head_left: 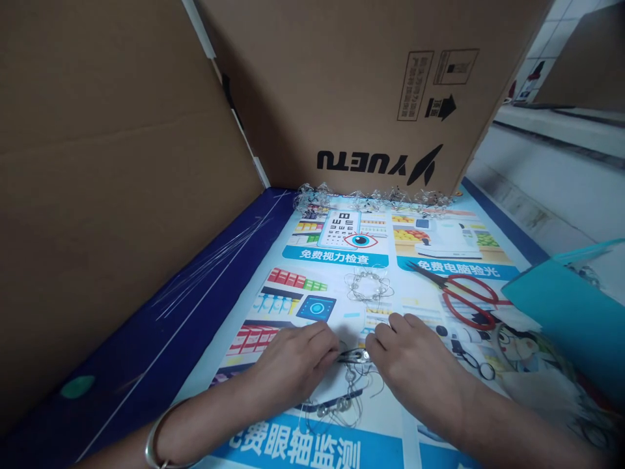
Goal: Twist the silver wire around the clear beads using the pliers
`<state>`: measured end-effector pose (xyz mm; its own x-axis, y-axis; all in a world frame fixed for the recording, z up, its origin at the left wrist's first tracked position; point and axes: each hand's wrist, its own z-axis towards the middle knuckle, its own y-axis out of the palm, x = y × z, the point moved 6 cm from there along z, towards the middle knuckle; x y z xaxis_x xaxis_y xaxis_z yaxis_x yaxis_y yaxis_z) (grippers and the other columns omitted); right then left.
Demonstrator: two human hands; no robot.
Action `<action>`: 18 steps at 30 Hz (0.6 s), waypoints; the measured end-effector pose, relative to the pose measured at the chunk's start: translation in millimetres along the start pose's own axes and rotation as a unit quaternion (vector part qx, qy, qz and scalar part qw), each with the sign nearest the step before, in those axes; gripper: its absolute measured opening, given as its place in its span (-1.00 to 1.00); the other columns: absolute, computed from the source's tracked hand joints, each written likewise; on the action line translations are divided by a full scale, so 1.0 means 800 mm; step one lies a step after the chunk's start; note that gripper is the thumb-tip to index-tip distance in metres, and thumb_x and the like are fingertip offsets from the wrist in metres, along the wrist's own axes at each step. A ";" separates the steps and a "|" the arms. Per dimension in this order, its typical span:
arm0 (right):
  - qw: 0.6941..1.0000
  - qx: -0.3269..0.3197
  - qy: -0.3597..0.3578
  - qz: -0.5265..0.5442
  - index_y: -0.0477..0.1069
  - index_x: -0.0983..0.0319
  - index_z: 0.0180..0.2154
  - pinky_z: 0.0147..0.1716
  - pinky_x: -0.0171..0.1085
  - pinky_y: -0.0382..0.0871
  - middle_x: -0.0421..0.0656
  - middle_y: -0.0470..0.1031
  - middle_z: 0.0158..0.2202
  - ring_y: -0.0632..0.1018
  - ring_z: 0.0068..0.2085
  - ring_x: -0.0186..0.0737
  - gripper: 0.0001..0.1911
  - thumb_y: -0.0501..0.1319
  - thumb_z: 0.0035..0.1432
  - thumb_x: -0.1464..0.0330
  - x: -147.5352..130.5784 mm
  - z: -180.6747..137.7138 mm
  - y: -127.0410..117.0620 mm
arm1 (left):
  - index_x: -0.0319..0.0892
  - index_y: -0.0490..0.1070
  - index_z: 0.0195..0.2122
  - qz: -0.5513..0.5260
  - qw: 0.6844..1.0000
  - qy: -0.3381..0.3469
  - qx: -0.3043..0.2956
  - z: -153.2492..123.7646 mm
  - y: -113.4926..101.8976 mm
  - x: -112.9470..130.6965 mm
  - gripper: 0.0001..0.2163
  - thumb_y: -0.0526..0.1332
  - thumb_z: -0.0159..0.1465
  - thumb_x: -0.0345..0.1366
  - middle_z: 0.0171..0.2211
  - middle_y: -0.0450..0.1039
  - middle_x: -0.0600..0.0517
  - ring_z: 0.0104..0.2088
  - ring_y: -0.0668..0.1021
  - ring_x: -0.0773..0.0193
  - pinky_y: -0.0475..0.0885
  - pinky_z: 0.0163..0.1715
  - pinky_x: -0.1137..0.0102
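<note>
My left hand [312,355] is closed in a pinch over the printed sheet, at the upper end of a beaded wire piece [342,405]. Clear beads and loose loops of thin silvery wire hang below the fingers. Close beside it, my right hand [410,355] is also pinched shut, its fingertips curled out of sight around what looks like the same wire. A small dark, shiny item [352,356] shows between the two hands; its kind is unclear. Just beyond them lies a round beaded wire ring [370,285] with looped petals, touched by neither hand.
Red-handled scissors [469,299] lie at right, near a turquoise folder or box [571,312]. Several beaded wire pieces [375,198] line the foot of the upright cardboard [371,91]. Straight wires [209,267] rest on the blue left border, beside another cardboard wall [107,163].
</note>
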<state>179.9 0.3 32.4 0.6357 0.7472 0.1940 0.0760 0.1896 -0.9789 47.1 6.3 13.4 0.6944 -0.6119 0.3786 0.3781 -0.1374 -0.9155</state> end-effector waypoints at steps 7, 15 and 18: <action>1.000 -0.007 0.002 0.010 0.31 0.25 -0.36 -0.39 -0.22 0.06 -0.15 0.36 -0.42 0.32 -0.36 -0.19 -0.90 0.17 0.02 0.51 0.000 0.001 0.001 | -0.20 0.27 -0.41 0.030 0.999 0.044 0.002 0.001 0.003 0.002 -0.85 -0.01 0.29 -0.39 -0.46 0.32 0.04 -0.47 0.35 0.31 0.23 -0.49 0.41; 0.999 -0.011 0.013 0.029 0.32 0.24 -0.38 -0.40 -0.20 0.06 -0.15 0.36 -0.41 0.32 -0.35 -0.16 -0.93 0.18 0.03 0.49 0.002 0.001 -0.001 | -0.19 0.29 -0.48 0.123 0.978 0.165 0.026 -0.007 0.005 0.016 -0.79 -0.02 0.28 -0.47 -0.52 0.30 0.06 -0.50 0.29 0.32 0.16 -0.50 0.38; 0.999 -0.013 0.010 0.028 0.31 0.24 -0.37 -0.39 -0.21 0.06 -0.14 0.36 -0.41 0.32 -0.35 -0.18 -0.93 0.17 0.03 0.49 0.002 0.001 -0.001 | -0.19 0.29 -0.49 0.130 0.975 0.177 0.030 -0.008 0.007 0.015 -0.77 -0.03 0.28 -0.45 -0.54 0.28 0.06 -0.50 0.28 0.32 0.17 -0.50 0.37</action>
<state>180.0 1.7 33.4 0.6551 0.7428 0.1382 0.0599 0.1313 -0.9895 53.7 -7.1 12.0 0.5199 -0.8525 0.0544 0.2596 0.0970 -0.9608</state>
